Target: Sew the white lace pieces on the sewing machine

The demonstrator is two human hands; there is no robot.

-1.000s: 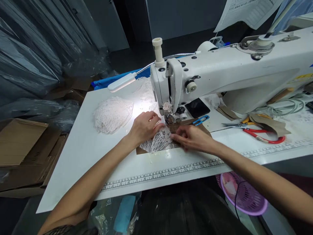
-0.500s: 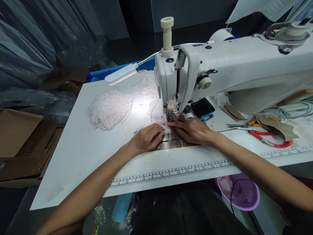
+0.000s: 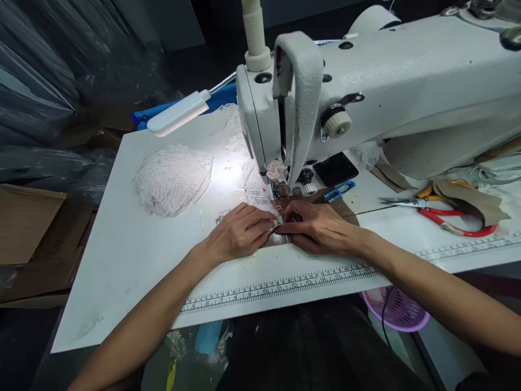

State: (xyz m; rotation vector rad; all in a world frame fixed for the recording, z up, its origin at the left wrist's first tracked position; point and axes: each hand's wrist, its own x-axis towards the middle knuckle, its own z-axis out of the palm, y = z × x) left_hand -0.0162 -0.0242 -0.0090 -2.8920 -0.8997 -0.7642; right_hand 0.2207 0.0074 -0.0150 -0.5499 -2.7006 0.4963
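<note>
Starting at the left, a rounded pile of white lace pieces [image 3: 173, 179] sits on the white surface [image 3: 109, 260]. Next, the left hand [image 3: 240, 231] is palm down, fingers together and angled toward the machine. A flat white lace piece with small red marks [image 3: 262, 202] lies between the hands, just in front of the white sewing machine's [image 3: 260, 119] needle area. I'd call this step lining up the lace; the next move probably calls for keeping it flat and square to the needle. The right hand [image 3: 319, 225] comes in from the side, index stretched left, others bent. Both sets of fingers touch the lace, but can't tell if either's pinching it.
</note>
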